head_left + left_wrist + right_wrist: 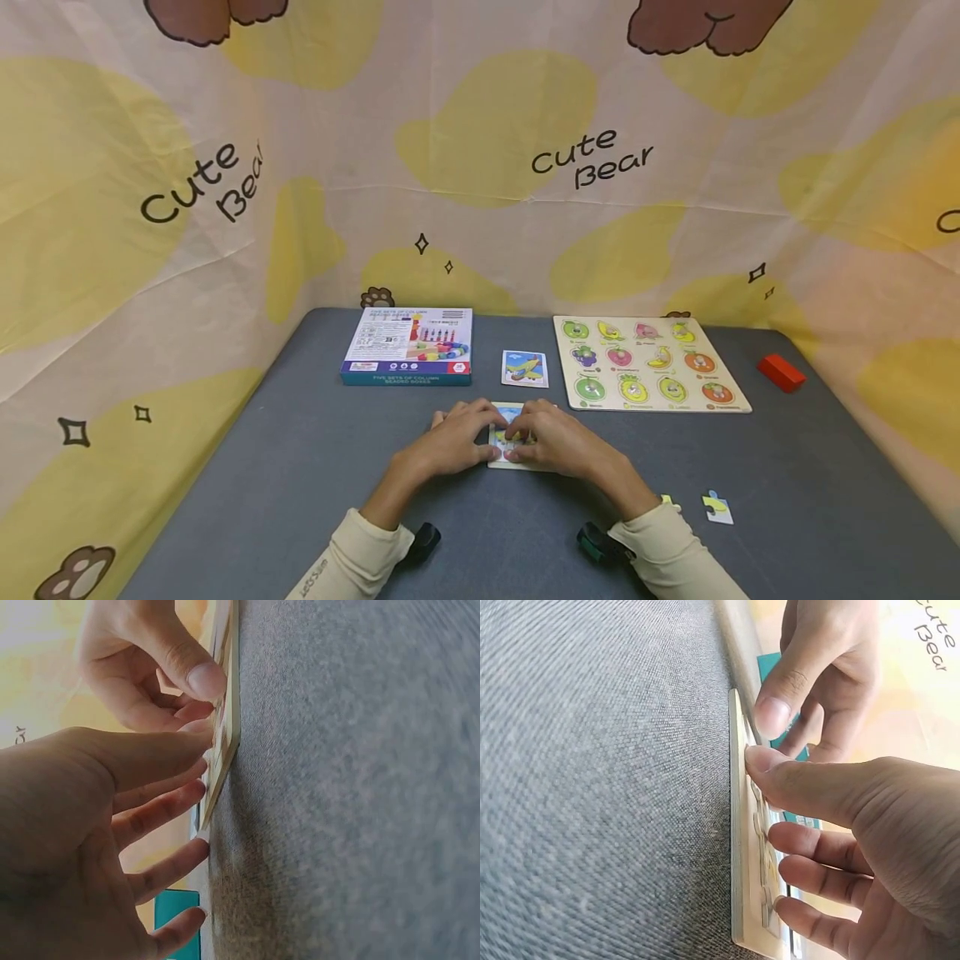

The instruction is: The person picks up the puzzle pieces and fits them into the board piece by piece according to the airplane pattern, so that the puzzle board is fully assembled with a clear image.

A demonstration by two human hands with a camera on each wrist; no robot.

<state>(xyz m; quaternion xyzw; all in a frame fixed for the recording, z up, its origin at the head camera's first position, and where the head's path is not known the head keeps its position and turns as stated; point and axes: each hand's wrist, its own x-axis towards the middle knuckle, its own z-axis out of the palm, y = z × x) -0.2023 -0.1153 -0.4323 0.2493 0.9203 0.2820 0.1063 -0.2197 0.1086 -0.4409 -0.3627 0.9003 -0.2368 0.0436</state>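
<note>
A small jigsaw board (pixel 517 466) with a pale wooden rim lies flat on the table, both hands over it. My left hand (pixel 450 442) touches its left side with the fingers spread; in the left wrist view the board's edge (pixel 235 690) runs beside the fingertips. My right hand (pixel 562 442) has its thumb and fingertips down on the puzzle pieces (pixel 765 862), seen in the right wrist view. Most of the picture is hidden under the hands. One loose jigsaw piece (pixel 718 507) lies to the right; another piece (pixel 669 501) is partly covered by the right forearm.
Behind the hands lies a card with an airplane picture (pixel 524 369). A boxed bead set (pixel 407 348) lies at back left. A fruit picture board (pixel 651 403) lies at back right, with a red block (pixel 782 372) beyond it. Printed cloth (pixel 480 183) hangs behind the table.
</note>
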